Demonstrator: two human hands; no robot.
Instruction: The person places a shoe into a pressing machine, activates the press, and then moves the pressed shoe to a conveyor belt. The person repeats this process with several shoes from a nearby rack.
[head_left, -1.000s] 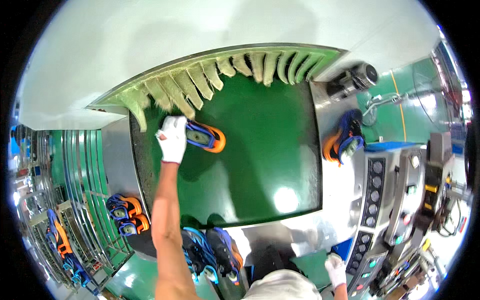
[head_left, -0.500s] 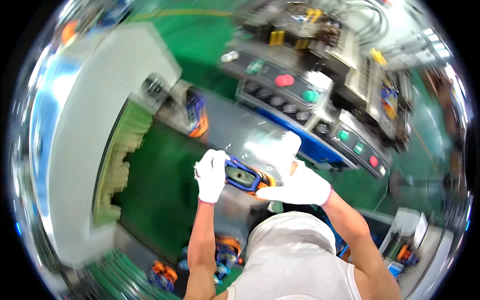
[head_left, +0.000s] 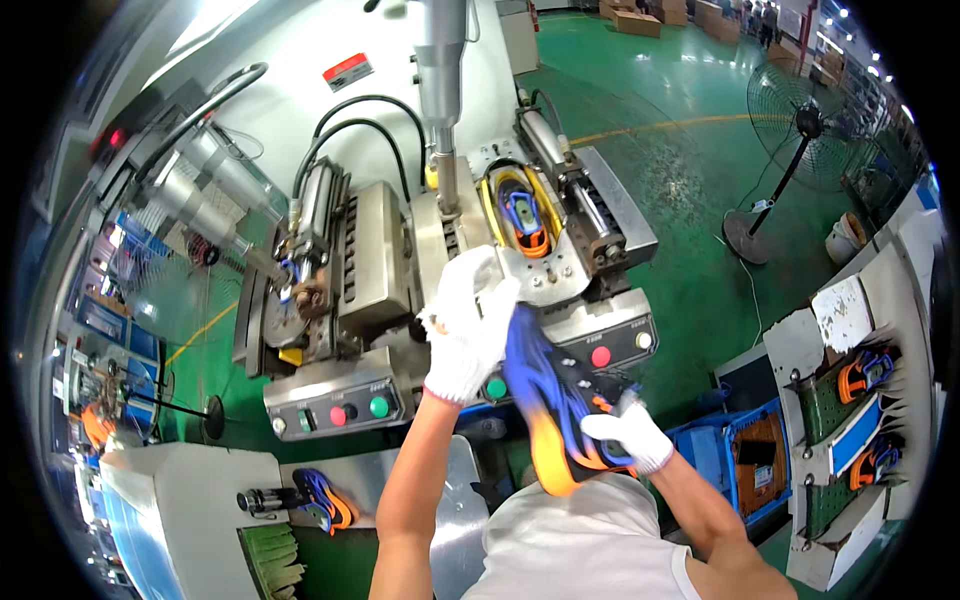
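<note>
Green floor stretching wide to the upper right, between a steel machine and a standing fan. Along the machine's near edge, control panels with coloured buttons; farther back, a yellow-rimmed seat around a seated shoe. Before the panels, held in the air and partly blurred: held shoe in blue, black and orange, tilted, blue end up beside the left glove, orange end down close to the white shirt. Right hand, white-gloved, closed on the black side, thumb laid across. Left hand, gloved too, fingers half bent and a little apart, right at the blue end; gripping or merely touching, cannot tell. Overlapping the right panel's edge in this view; more room toward the lower right, short of a blue crate and a rack with shoes. At lower left, steel counter with a rounded corner near the left forearm, another shoe farther along, near green brush strips.
</note>
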